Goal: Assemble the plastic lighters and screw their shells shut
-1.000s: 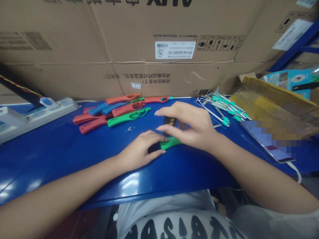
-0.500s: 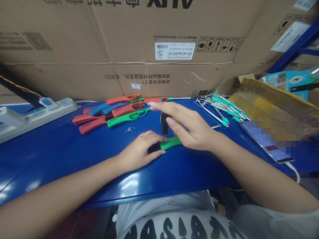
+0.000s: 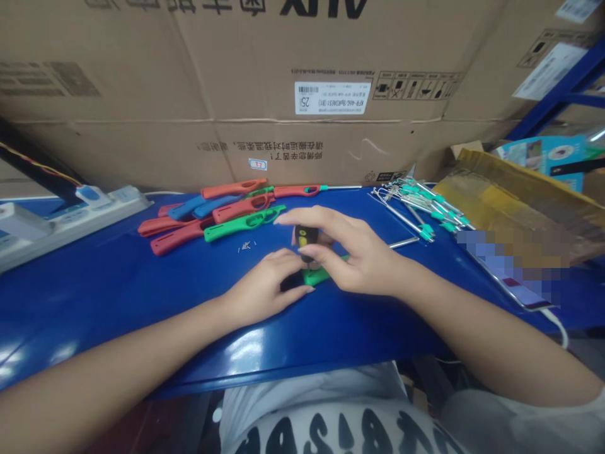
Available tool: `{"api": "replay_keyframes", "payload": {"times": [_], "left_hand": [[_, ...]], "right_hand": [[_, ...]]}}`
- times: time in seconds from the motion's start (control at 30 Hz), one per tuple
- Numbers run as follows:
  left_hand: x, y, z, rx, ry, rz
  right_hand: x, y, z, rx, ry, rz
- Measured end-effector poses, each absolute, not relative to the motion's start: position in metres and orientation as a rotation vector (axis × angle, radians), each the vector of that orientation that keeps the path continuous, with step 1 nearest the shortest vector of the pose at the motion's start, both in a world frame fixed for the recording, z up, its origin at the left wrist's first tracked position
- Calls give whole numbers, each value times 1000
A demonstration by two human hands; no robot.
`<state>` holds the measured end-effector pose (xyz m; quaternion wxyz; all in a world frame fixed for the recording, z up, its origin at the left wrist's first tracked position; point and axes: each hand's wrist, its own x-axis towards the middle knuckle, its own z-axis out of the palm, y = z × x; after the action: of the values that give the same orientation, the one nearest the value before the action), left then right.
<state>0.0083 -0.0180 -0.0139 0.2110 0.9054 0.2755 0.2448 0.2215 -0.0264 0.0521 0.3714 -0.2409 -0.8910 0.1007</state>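
Green lighter (image 3: 316, 276): on blue tabletop (image 3: 359, 328), left end held by left hand (image 3: 262, 287). Black-and-yellow screwdriver (image 3: 306, 236): over lighter's left end, gripped in right hand (image 3: 357, 255). Coloured handles (image 3: 236, 210): beyond lighter, leftward.

Green handle (image 3: 316, 276) partly hidden by right hand (image 3: 359, 255); phone screen (image 3: 505, 270) blurred; carton (image 3: 236, 82) cut off.

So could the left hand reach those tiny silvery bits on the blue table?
Probably yes: the tiny silvery bits lie just beyond the left hand, with nothing seen between them. It would likely have to let go of the green handle first.
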Motion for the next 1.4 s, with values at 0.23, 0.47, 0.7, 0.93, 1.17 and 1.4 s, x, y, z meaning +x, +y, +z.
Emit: {"api": "replay_keyframes", "payload": {"times": [0.23, 0.47, 0.7, 0.93, 1.17, 1.4], "left_hand": [[9, -18, -12, 2485, 741, 697], [9, -21, -11, 2452, 779, 686], [9, -22, -5, 2466, 835, 661], [0, -13, 1, 2574, 934, 628], [6, -11, 8, 2719, 1071, 465], [34, -1, 12, 2822, 1048, 196]], "right_hand": [[224, -18, 49, -637, -2188, 452], [228, -18, 49, -767, -2092, 311], [247, -19, 49, -720, -1892, 997], [250, -3, 31, -740, -1494, 1036], [296, 22, 43, -1019, -1472, 578], [344, 39, 44, -1960, -1986, 103]]}}
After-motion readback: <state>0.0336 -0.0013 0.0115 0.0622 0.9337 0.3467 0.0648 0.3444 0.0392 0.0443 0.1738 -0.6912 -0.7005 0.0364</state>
